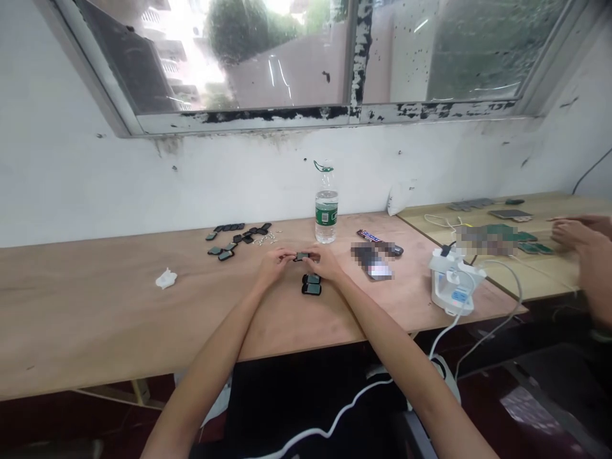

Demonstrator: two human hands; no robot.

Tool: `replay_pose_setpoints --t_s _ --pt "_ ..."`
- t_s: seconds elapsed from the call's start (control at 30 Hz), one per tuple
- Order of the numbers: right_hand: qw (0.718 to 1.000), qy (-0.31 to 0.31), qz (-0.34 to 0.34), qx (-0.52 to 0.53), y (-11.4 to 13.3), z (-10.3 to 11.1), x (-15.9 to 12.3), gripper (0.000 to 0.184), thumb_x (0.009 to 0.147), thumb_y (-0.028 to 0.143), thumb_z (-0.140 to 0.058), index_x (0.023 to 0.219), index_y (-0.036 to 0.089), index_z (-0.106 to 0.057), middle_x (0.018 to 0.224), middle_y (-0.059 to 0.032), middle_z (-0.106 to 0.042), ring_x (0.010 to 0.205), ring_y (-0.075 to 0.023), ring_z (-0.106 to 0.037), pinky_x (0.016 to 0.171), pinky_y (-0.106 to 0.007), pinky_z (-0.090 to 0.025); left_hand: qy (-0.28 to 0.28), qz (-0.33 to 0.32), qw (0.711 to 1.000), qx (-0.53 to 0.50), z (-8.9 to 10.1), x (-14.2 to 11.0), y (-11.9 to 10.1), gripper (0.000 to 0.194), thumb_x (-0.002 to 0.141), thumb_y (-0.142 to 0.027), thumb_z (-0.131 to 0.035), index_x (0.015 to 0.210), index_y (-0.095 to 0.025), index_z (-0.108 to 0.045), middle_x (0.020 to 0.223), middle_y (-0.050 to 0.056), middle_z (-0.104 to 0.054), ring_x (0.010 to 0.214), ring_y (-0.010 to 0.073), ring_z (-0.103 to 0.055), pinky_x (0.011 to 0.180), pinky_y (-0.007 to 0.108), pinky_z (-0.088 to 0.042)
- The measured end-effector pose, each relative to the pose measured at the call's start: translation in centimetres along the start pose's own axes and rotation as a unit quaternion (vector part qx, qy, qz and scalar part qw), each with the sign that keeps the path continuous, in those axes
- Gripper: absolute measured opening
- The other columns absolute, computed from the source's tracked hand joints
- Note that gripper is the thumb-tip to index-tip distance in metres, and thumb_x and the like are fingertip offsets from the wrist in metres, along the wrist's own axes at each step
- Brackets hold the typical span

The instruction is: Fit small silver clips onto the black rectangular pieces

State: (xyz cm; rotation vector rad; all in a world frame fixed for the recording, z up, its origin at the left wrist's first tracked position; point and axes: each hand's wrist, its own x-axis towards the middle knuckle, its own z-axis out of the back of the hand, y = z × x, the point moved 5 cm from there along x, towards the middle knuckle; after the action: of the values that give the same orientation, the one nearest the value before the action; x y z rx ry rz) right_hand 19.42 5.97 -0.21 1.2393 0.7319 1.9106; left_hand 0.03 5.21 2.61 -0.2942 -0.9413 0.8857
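Observation:
Between my two hands is a small black device with a grey screen (301, 256), held just above the table. My left hand (277, 262) grips its left end with fingers closed. Fingers of my right hand (323, 260) close on its right end. Two similar black devices (312, 289) lie on the table just below my right hand. To the left of my hands, several more black pieces (226, 251), some with grey screens, lie in loose groups. Small pale parts (265, 238) are scattered beside them, too small to name.
A water bottle (326, 215) stands behind my hands. Crumpled white tissue (166, 278) lies to the left. On the right are a wrapped snack bar (370, 236), a phone (373, 262) and a white power strip (452, 290) with cables. Another person's hand (574, 233) is at the far right near green boards (530, 242).

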Motion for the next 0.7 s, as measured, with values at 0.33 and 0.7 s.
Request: replay_pose_setpoints --t_s 0.33,0.7 --pt "0.999 -0.005 0.021 0.038 0.7 0.3 -0.3 0.03 0.095 0.029 -0.068 0.12 0.019 -0.081 0.127 -0.0136 -0.077 0.112 -0.0262 -0.076 0.099 -0.042 -0.065 0.008 0.036 0.995 -0.097 -0.7 -0.1 0.5 0.035 0.091 -0.053 -0.073 0.101 -0.02 -0.083 0.122 0.014 -0.077 0.107 0.0277 -0.075 0.092 0.041 -0.063" --pt "0.998 0.014 0.02 0.064 0.7 -0.1 -0.3 0.031 0.094 0.034 -0.072 0.12 0.023 -0.082 0.132 -0.0114 -0.077 0.114 -0.0295 -0.077 0.099 -0.047 -0.065 0.033 0.138 0.967 -0.21 -1.3 -0.1 2.5 0.061 0.069 -0.057 -0.092 0.111 -0.016 -0.077 0.121 0.018 -0.08 0.114 0.0356 -0.076 0.103 0.052 -0.061"
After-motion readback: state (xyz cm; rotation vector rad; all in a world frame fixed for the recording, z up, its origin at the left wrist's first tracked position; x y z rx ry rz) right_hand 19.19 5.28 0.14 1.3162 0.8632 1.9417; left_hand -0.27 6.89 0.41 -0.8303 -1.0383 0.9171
